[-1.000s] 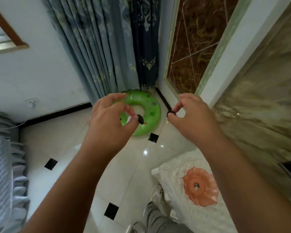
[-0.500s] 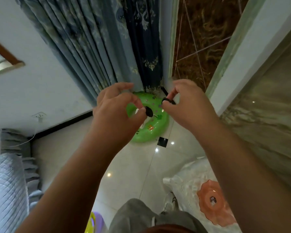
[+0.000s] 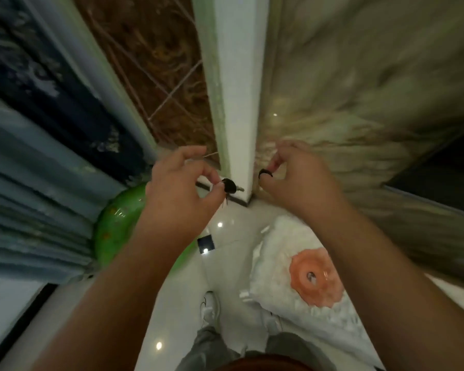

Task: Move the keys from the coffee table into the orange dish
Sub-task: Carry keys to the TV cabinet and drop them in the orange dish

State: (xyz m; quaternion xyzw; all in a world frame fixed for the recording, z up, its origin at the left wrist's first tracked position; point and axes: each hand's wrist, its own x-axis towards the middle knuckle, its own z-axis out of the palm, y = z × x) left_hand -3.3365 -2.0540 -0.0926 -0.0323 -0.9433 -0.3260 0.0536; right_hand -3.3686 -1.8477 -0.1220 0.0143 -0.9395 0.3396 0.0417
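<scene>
Both my hands are raised in front of me, well above the floor. My left hand (image 3: 182, 188) pinches a black-headed key (image 3: 229, 185) between thumb and forefinger, its metal blade pointing right. My right hand (image 3: 295, 178) pinches a second small black key head (image 3: 265, 173). The orange dish (image 3: 315, 277), wavy-edged with a small dark item at its centre, sits below my right forearm on a surface covered with a white lace cloth (image 3: 276, 266).
A green inflatable ring (image 3: 115, 231) lies on the glossy white tiled floor (image 3: 182, 311) at left, beside blue curtains (image 3: 38, 183). A white pillar (image 3: 233, 103) and marble wall (image 3: 359, 103) stand ahead. My shoes and grey trousers (image 3: 212, 344) are below.
The view has swung to the right, so the curtains and ring slid left and the pillar came to the centre. My hands stay raised, each still pinching its key, now slightly farther apart.
</scene>
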